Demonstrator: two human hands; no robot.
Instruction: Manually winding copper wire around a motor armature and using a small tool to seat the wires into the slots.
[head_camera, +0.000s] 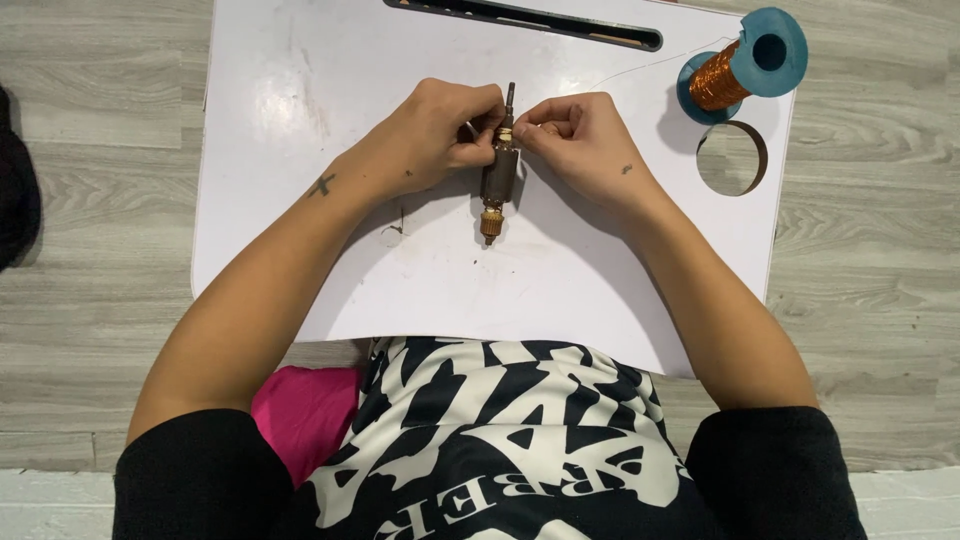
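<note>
The left hand (440, 135) is gripping a small motor armature (499, 172) near its upper end, fingers curled around the dark core, while the right hand (575, 140) is pinching something at the armature's top, at about one o'clock from the core; a thin copper wire (650, 68) is running from that pinch toward the teal spool of copper wire (742, 65) lying at two o'clock on the white table (300, 120). The armature is standing roughly along the twelve-to-six line at the middle of the table, its steel shaft pointing to twelve and its brass-coloured end to six. The wire is looking very fine, so a sharp tug is likely to snap it or drag the spool, which is lying on its side near the table's edge and beside a round cut-out (732, 158) at three o'clock, and could roll off. If the left hand is loosening its hold, the armature may be twisting and letting turns slip out of place. Slack in the span could kink or catch on the dark slot (530, 20) at twelve o'clock. Whether the wire is seated in the core cannot be told from here.
</note>
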